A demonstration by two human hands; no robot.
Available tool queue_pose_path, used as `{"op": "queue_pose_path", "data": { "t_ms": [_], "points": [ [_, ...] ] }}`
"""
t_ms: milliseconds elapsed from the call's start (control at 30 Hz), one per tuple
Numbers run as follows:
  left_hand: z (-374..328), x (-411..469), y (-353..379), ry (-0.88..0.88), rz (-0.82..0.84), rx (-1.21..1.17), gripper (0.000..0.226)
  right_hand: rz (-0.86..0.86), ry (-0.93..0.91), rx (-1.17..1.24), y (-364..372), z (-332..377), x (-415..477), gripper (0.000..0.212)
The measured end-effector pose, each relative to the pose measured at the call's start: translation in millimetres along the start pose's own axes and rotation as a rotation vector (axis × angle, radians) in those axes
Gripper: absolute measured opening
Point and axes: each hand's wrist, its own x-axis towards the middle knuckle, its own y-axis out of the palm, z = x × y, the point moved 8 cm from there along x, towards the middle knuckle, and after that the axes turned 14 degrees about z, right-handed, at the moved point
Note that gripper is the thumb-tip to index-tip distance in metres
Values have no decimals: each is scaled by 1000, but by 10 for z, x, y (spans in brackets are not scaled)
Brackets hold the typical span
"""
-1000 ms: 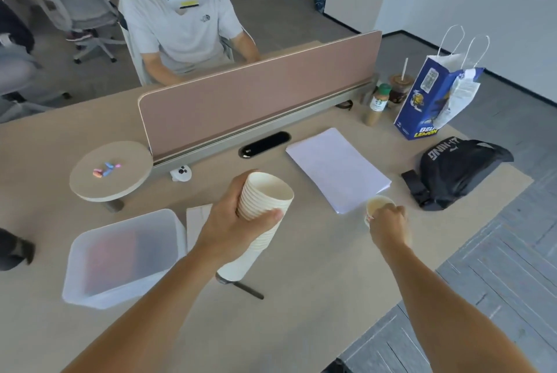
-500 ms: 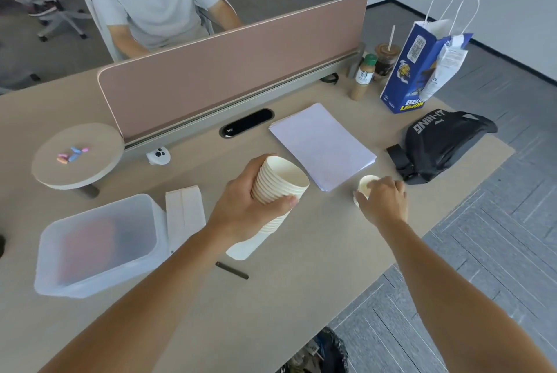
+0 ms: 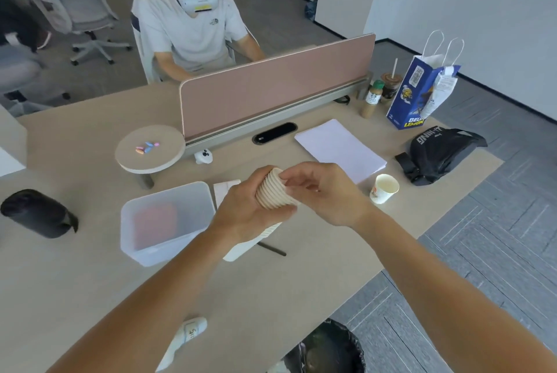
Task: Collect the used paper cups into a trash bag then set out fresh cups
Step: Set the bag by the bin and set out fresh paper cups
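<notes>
- Cream-white and ribbed, a stack of paper cups (image 3: pixel 272 191) is held tilted above the table (image 3: pixel 301 282), its open end turned away from the camera.
- The stack is gripped by the left hand (image 3: pixel 250 209), whose fingers are curled round its middle, with the thumb laid across the near side.
- The rim at the top of the stack is pinched by the fingertips (image 3: pixel 286 175) of the right hand (image 3: pixel 325 191); the remaining fingers are loosely bent beside it.
- To the right of the stack, apart from both hands, a single paper cup (image 3: pixel 384 188) is seen standing on the table, mouth up.
- Just left of the stack a clear plastic bin (image 3: pixel 129 240) is set on the table, with something reddish blurred inside.
- Below the stack a dark pen (image 3: pixel 271 249) is seen lying on the table.
- Beyond the stack and to the right, a sheaf of white paper (image 3: pixel 340 146) is laid flat; a pink partition (image 3: pixel 271 92) is stood further beyond.
- Far left of the stack a black rolled bundle (image 3: pixel 39 212) is laid on the table.
- Nearer than the stack, past the table's edge, a black trash bag (image 3: pixel 328 345) is seen open; what it holds cannot be told.
</notes>
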Motion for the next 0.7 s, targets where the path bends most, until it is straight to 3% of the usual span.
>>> {"op": "queue_pose_path", "data": {
  "t_ms": [67,200,300,533,600,700],
  "points": [
    [42,-242,-151,11,-26,21,59,31,48,-120,236,183,24,11],
    [241,-704,-392,4,-61,53,63,30,132,-342,711,544,22,21],
    [389,-1030,-535,5,-57,45,60,-23,149,-278,948,726,-45,18],
    [695,-1506,-854,-30,-119,13,69,-226,86,15,874,922,-203,41],
    [789,-1578,-953,-70,-159,-4,68,-288,117,-103,744,799,-198,50],
    [861,-1631,-1058,-99,-224,-28,65,-153,265,-429,885,359,-51,49]
  ]
}}
